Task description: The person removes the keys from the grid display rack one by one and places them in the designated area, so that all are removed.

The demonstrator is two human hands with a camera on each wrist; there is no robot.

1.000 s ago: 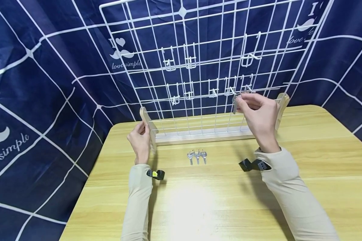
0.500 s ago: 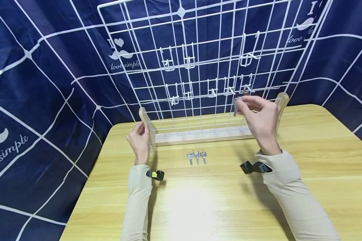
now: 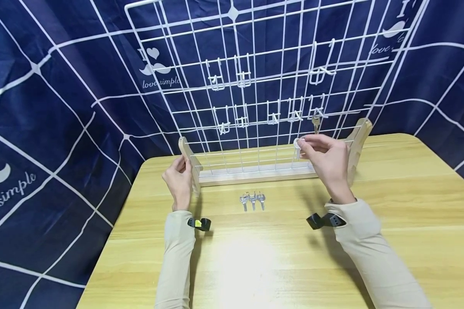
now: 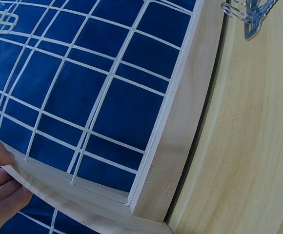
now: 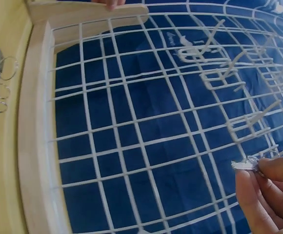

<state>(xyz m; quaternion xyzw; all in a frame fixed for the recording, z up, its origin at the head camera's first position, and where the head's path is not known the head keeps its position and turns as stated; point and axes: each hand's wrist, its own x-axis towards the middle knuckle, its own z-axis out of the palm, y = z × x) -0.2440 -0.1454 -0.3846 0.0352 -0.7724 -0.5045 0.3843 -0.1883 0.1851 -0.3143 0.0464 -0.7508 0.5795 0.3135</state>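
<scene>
In the head view, the key [image 3: 297,145] sits right of centre, pinched between thumb and fingers of the right grip [image 3: 326,161], in front of the wire rack [image 3: 256,103]; whether more than one key is held I cannot tell. Thin metal should make it light, stiff and hardly fragile, but rather slick, so its broad head is likely the best hold, leaving the ring free. Just above hangs another key [image 3: 316,122] on a hook, and the small hooks [image 3: 295,115] to its left project forward, so ring or fingers could snag there. A bigger hook [image 3: 322,73] juts out higher up. Three more keys [image 3: 253,198] lie close together at the centre of the frame on the surface [image 3: 286,262], their rings perhaps apt to tangle. In the left wrist view, the left grip, at lower left, is closed on the wooden end post [image 4: 58,197], probably steadying the rack. In the right wrist view, the held key pokes out past the fingertips at lower right, its ring beside them, with crossing wires behind.
</scene>
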